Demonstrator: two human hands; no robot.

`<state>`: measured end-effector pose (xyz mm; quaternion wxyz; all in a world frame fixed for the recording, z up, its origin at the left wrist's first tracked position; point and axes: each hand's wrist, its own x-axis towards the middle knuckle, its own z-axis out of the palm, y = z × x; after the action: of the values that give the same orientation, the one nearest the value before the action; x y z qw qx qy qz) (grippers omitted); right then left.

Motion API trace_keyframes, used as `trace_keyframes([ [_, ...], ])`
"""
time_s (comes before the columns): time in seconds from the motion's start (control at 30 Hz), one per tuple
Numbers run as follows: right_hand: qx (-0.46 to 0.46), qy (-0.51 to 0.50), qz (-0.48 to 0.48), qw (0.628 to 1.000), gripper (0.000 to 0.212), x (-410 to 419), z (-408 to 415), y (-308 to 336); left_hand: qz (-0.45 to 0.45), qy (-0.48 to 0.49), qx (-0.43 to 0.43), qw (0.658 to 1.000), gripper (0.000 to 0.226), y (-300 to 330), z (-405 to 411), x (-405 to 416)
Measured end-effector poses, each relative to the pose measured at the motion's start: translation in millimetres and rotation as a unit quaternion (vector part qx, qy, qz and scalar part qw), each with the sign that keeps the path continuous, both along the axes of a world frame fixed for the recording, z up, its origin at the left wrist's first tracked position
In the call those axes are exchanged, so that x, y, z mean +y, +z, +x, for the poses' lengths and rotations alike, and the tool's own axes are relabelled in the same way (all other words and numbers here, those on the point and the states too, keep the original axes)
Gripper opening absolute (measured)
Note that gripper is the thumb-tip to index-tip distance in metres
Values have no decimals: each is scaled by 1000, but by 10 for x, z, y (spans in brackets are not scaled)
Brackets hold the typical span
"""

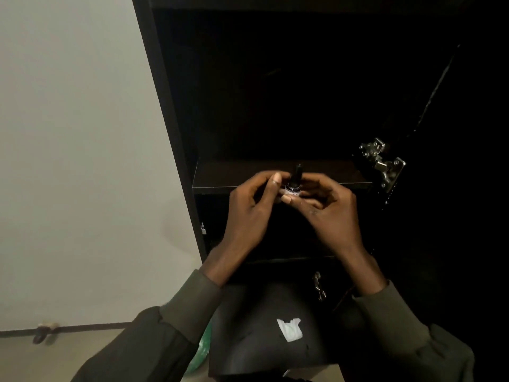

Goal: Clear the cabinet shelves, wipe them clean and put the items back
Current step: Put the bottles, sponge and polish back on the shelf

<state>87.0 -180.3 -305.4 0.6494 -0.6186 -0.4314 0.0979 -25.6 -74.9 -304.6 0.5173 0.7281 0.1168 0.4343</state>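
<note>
- We hold small dark bottle (294, 183) upright w/ both hands, just above front edge of cabinet shelf (248, 175), prob. to set it back.
- Left hand (253, 208) and right hand (330, 208): fingers curled, pinching bottle's base so it won't tip.

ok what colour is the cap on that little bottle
Black, above a pale label on the small bottle, which both hands hold in the head view.

black cabinet (275, 78), black white-labelled bottle (294, 186), olive sleeves (176, 321), silver hinge (382, 161)
</note>
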Motion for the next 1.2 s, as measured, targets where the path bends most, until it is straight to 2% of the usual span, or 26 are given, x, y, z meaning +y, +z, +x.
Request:
trace_keyframes([
  [0.23,-126,-11,29,992,40,-30,36,783,50,-24,-41,998,23,751,41,53],
  [0.33,-151,-26,48,987,40,-39,29,1048,64,-39,-60,995,23,1005,37,51],
  [0.6,-178,-48,58,981,39,14,98,1670,77,-42,-96,992,23,1572,38,78],
  [0.8,-170,-143,107,969,35,65,325,2191,90,-46,-112,989,24,1840,33,104],
  [1.03,-189,-257,87,944,34,246,563,2546,116,-40,-122,985,26,2126,31,182],
  [1.2,-201,-310,-14,929,42,311,667,2711,142,-20,-133,981,25,2315,26,250],
])
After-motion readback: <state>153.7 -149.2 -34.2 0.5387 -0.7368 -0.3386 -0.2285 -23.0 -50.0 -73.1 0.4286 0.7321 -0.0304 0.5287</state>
